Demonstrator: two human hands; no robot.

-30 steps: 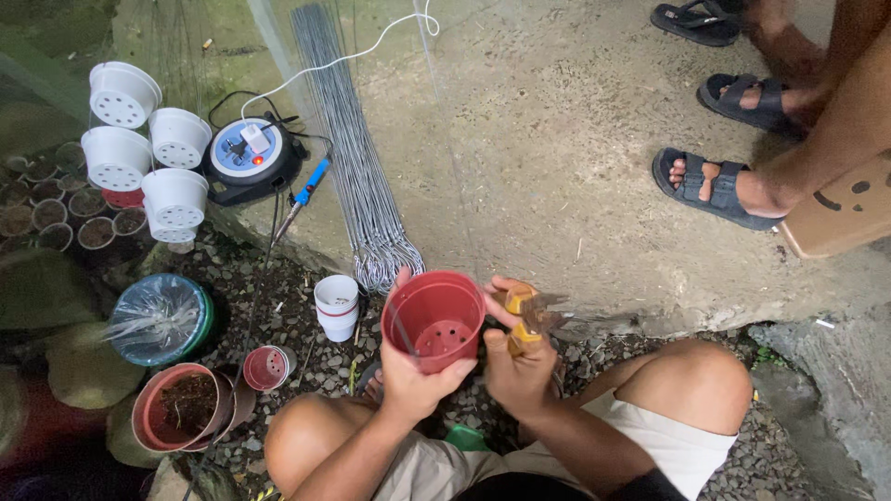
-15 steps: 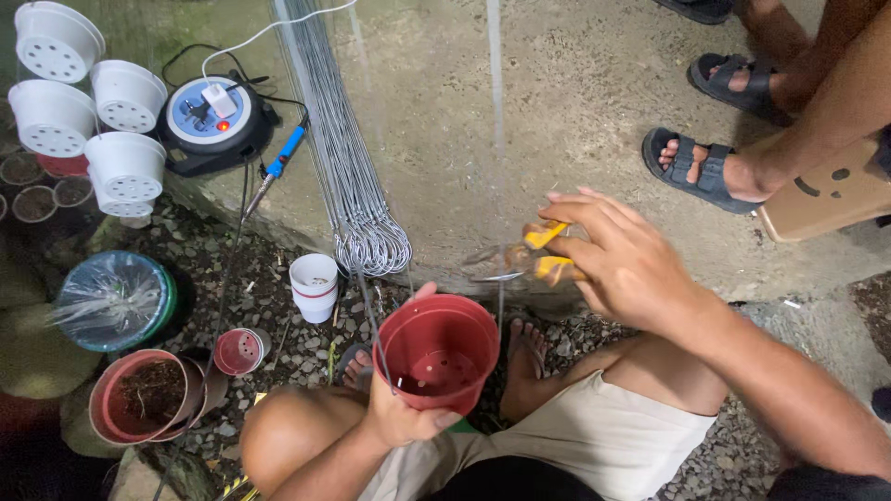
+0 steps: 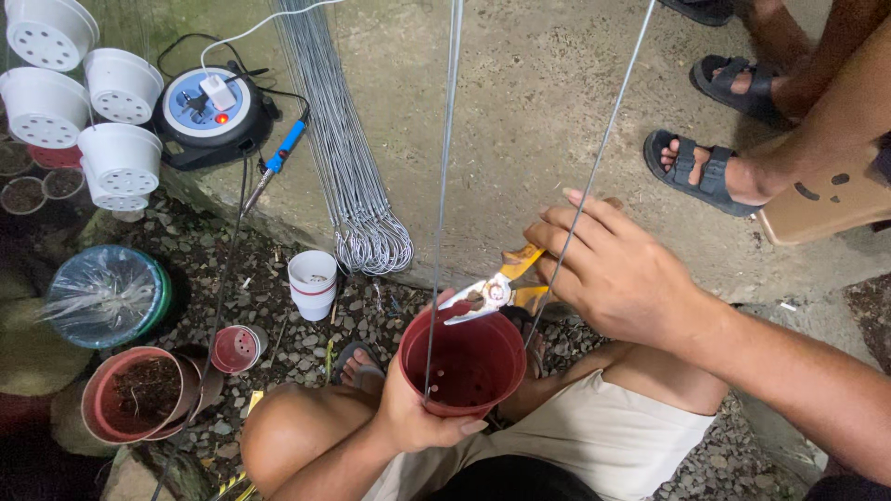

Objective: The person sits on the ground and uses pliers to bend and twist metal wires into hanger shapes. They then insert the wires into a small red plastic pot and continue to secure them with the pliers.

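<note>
Over the lap, red pot gripped in left hand, yellow-handled pliers clasped in right hand beside wires; best held steady, pliers square to wire at rim.
</note>
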